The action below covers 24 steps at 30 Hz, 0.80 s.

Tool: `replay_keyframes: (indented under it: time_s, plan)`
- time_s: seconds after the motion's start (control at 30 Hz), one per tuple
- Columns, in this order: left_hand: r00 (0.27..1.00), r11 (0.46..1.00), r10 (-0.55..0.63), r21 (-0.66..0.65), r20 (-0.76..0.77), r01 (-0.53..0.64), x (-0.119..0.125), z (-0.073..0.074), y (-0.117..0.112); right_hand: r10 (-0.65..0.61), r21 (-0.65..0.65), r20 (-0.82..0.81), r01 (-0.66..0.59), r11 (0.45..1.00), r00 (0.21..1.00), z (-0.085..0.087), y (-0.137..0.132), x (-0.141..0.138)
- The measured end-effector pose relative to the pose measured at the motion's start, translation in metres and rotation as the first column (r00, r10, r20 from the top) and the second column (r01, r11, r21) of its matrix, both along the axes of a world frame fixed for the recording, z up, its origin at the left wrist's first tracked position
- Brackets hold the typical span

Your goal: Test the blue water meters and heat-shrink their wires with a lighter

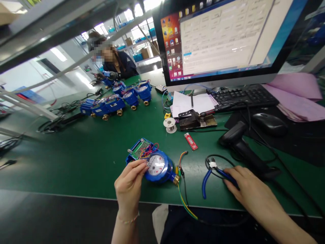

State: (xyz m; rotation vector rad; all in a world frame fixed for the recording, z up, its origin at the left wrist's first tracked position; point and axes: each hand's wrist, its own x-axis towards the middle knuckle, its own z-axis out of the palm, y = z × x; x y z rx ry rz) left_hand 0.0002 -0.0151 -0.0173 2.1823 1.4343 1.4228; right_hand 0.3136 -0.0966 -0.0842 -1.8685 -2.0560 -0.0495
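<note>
A blue water meter [166,167] with a round white dial lies near the table's front edge, a green circuit board [140,149] exposed at its upper left. Thin red, yellow and dark wires [149,149] bunch between board and dial. At the dial's left edge, my left hand [130,183] is closed in a pinch; what sits between its fingertips is too small to make out. To the right, my right hand [250,184] has thumb and fingers around one blue handle of the wire cutters [207,183]. Their jaws point away from me and the handles are spread on the table.
Several blue meters [109,105] stand at the back left, near a co-worker [119,64]. A solder spool [170,125], a red packet [191,141] and a barcode scanner [238,145] lie before the monitor [228,40]. Clipped leads [181,173] touch the meter's brass end.
</note>
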Motion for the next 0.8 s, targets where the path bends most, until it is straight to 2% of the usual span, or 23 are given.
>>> replay_keyframes:
  time_s: [0.27,0.43,0.57,0.67,0.8]
  plan:
    - [1.000,1.000,0.023,-0.010,-0.003,-0.023,0.003,0.002,0.002,-0.032,-0.043,0.034,0.033,0.999,0.999,0.005,0.014,0.007]
    - [1.000,1.000,0.007,0.001,-0.017,-0.007,0.002,0.000,0.003,-0.008,0.066,0.008,0.007,0.998,1.000,0.015,0.010,-0.012]
    - [1.000,1.000,-0.007,-0.011,-0.006,0.007,0.002,0.001,0.003,0.051,0.090,-0.003,-0.051,0.995,0.999,0.017,0.013,-0.028]
    - [1.000,1.000,-0.012,-0.014,0.001,0.012,0.004,0.002,0.003,0.084,0.038,-0.006,-0.084,0.996,0.996,0.022,0.034,-0.037]
    - [1.000,1.000,-0.010,-0.017,0.022,0.010,0.006,0.002,0.003,0.027,-0.135,0.034,-0.022,0.991,0.999,0.036,0.081,-0.052]
